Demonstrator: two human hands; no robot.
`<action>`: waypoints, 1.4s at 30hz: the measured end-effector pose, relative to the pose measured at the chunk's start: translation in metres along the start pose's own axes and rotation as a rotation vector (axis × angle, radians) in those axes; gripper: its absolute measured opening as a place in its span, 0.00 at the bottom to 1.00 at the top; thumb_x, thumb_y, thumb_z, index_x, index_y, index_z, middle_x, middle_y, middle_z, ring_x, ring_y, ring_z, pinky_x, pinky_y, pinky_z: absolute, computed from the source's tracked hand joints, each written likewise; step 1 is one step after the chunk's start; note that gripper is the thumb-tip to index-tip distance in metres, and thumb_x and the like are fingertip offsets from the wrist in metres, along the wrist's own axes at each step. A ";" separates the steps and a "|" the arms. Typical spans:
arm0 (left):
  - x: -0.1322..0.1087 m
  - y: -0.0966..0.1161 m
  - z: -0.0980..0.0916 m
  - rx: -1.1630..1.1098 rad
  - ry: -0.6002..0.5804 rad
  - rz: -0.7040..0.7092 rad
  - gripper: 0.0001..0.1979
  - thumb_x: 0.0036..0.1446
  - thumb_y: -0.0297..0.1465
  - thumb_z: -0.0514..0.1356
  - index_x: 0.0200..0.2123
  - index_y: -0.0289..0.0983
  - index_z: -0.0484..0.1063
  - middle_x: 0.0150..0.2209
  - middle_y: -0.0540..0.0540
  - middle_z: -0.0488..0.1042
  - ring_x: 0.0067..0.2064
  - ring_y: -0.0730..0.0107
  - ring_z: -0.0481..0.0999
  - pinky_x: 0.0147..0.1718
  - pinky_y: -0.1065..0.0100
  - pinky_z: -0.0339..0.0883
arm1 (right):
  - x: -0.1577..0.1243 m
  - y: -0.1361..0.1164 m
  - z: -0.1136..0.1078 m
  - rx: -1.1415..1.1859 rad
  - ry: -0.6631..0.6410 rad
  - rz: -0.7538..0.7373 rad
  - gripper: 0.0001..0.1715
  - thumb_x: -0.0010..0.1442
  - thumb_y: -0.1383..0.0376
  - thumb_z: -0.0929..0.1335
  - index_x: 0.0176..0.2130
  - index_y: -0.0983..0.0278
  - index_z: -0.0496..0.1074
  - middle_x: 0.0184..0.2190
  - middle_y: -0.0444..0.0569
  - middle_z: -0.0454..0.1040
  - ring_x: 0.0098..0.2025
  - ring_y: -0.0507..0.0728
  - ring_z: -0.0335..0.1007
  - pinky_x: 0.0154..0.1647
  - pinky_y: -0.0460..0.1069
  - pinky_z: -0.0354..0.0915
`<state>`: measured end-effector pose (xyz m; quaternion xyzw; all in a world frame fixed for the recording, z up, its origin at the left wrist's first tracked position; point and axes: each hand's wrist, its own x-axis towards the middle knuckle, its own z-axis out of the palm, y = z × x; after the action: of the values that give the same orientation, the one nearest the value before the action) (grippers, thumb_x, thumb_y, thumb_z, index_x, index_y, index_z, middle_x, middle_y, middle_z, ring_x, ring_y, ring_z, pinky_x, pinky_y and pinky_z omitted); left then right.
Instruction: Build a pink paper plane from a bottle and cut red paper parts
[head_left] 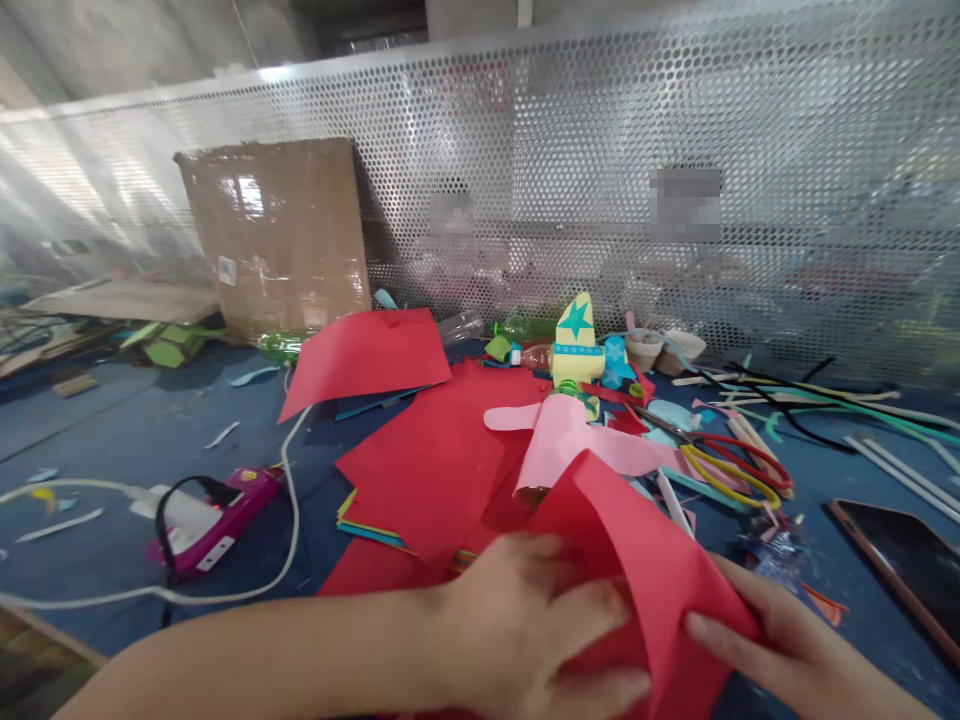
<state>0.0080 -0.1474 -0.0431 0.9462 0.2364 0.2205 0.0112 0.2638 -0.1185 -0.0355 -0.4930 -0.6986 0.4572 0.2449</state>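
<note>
My right hand (787,625) pinches the edge of a red paper sheet (652,560), which curves upward between my hands. Fingers apart, my left hand (532,625) lies against the inner side of that sheet, slightly blurred. Just beyond it is a bottle wrapped in pink paper (555,440), with a green cap end and wing-like paper pieces at its sides. Behind this stands a yellow paper piece (575,340) with a teal star. More red paper (450,450) lies stacked to the left of my hands.
Scissors (720,460) with red and yellow handles lie at right among paper scraps. A phone (907,565) rests at the right edge. At left are a purple power strip (221,520) and its white cable. A cardboard sheet (277,240) leans on the perforated metal screen (600,130).
</note>
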 end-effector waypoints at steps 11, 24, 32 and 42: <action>0.058 -0.082 -0.016 -0.011 0.018 -0.533 0.31 0.48 0.35 0.63 0.56 0.41 0.61 0.46 0.40 0.62 0.47 0.53 0.67 0.45 0.51 0.68 | 0.006 0.005 -0.035 -0.028 -0.108 0.187 0.31 0.55 0.46 0.68 0.52 0.58 0.75 0.51 0.50 0.76 0.49 0.68 0.74 0.46 0.57 0.73; 0.047 -0.095 -0.022 -0.199 -0.014 -0.602 0.25 0.58 0.38 0.59 0.56 0.37 0.59 0.53 0.35 0.65 0.54 0.52 0.68 0.53 0.51 0.65 | 0.003 -0.001 -0.033 -0.197 -0.133 0.090 0.30 0.57 0.46 0.67 0.54 0.58 0.73 0.52 0.48 0.75 0.50 0.65 0.74 0.50 0.53 0.71; 0.037 -0.107 -0.032 -0.271 0.077 -0.642 0.22 0.56 0.30 0.56 0.55 0.37 0.59 0.50 0.37 0.68 0.53 0.53 0.69 0.52 0.49 0.66 | 0.005 0.002 -0.030 -0.178 -0.156 0.233 0.44 0.55 0.41 0.65 0.61 0.63 0.64 0.62 0.50 0.63 0.62 0.66 0.60 0.61 0.55 0.58; 0.016 -0.136 -0.042 0.020 0.158 -0.485 0.22 0.48 0.21 0.56 0.48 0.37 0.59 0.48 0.39 0.65 0.53 0.55 0.68 0.52 0.50 0.65 | 0.008 0.001 -0.021 -0.181 -0.173 0.224 0.46 0.56 0.40 0.64 0.63 0.64 0.62 0.64 0.52 0.59 0.64 0.67 0.56 0.63 0.56 0.56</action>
<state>-0.0574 -0.0229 -0.0162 0.8416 0.4589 0.2825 0.0358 0.2779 -0.1022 -0.0275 -0.5467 -0.6961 0.4575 0.0856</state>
